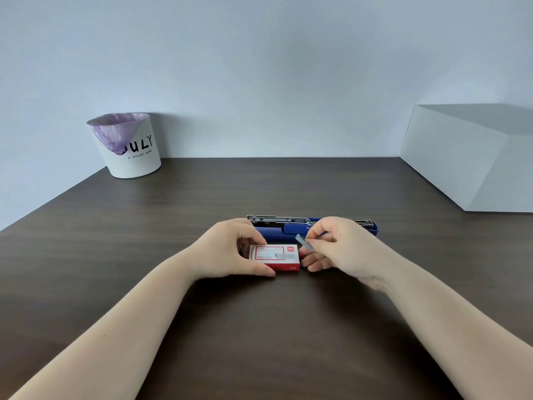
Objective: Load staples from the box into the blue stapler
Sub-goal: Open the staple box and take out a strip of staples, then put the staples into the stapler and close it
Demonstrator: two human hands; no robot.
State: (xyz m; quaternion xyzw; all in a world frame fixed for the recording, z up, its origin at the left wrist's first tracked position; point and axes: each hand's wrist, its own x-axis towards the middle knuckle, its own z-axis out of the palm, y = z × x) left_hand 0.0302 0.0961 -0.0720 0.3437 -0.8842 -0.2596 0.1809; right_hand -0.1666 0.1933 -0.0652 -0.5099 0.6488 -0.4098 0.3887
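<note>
Nearest us, our left hand [230,252] grips the red staple box [274,258] flat on the table [144,255], while our right hand [334,246] pinches a staple strip [304,241] just above it. Beyond lies the blue stapler [314,226], opened, its metal channel exposed. The strip is out; we judge seating it and closing remain.

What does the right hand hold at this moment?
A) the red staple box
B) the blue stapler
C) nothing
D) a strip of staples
D: the right hand pinches a strip of staples above the red staple box, which the left hand steadies; the opened blue stapler lies behind on the table.
</note>
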